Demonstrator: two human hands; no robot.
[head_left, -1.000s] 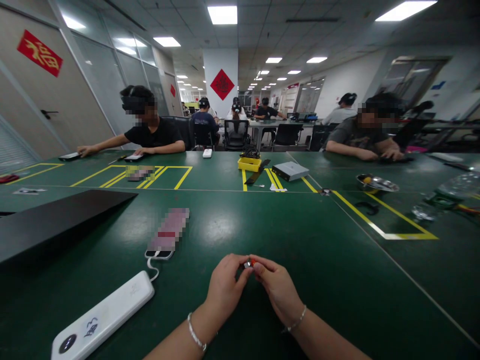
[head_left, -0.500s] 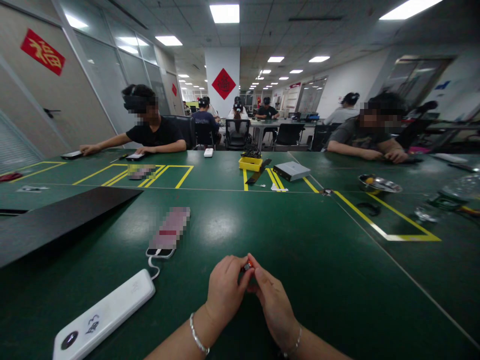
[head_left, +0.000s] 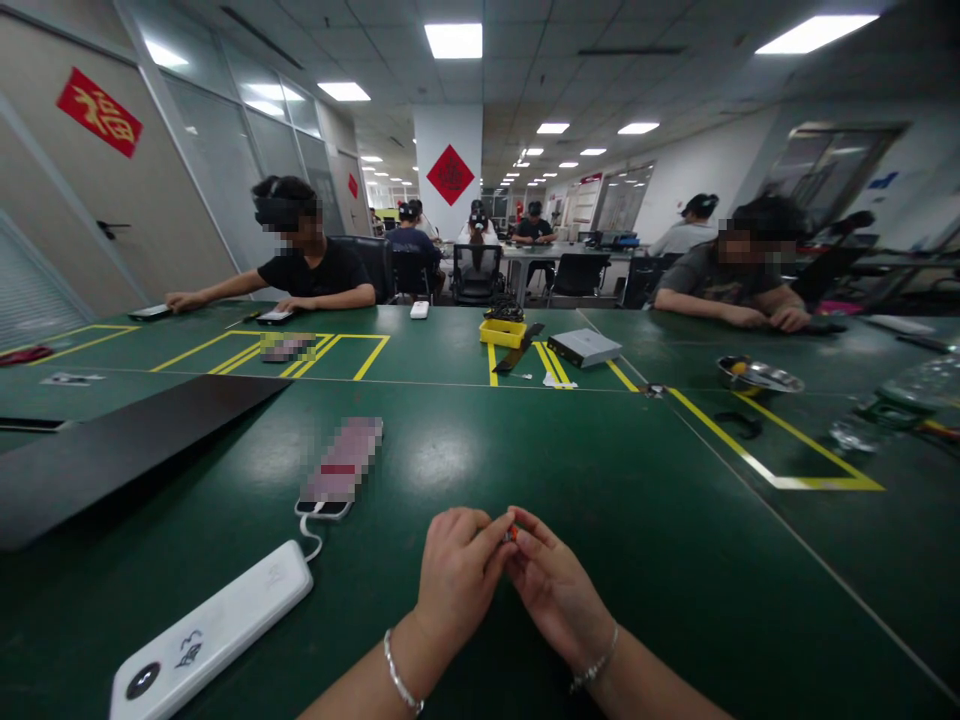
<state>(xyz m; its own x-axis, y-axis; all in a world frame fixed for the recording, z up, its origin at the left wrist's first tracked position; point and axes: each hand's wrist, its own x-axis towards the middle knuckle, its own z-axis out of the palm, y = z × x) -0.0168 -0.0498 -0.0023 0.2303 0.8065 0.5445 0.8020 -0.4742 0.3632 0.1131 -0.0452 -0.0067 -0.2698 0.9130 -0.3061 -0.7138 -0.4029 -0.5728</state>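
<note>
My left hand and my right hand meet at their fingertips above the green table. Pinched between them is a small orange and silver piece, mostly covered by the fingers, so its kind cannot be made out. Both hands are closed on it. To the left of my hands lies a white power bank, joined by a short white cable to a phone whose surface is blurred.
A dark sloping panel lies at left. Farther back are a yellow tray, a grey box, a metal bowl and a plastic bottle. Two people sit across the table, one at left, one at right.
My hands have shifted slightly to the right, and their fingers have turned around the small piece, so less of it shows. The view has tilted up a little.
</note>
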